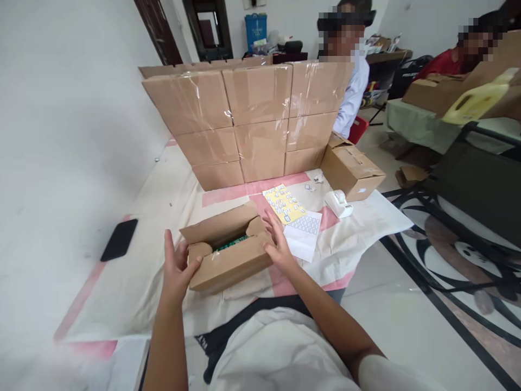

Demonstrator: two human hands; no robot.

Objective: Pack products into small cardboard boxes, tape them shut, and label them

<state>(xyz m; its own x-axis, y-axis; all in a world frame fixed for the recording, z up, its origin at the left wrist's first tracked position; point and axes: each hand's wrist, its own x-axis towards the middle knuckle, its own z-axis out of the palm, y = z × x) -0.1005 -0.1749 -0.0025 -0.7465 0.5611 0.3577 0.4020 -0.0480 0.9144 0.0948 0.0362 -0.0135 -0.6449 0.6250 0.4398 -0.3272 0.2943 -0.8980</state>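
On the bench [157, 217], before the cardboard partition [260, 103]: open carton [232, 267]. Left of the carton, apart: phone [119, 240]. Right: sticker sheet [283, 202] and paper [302, 247], edges meeting. Farther right: tape dispenser [338, 205], with second box [353, 168] behind, beside the partition.

A black phone [119, 240] lies near nine o'clock, a blue bin [256, 30] at twelve — and a yellow jug [476, 102] towards two.
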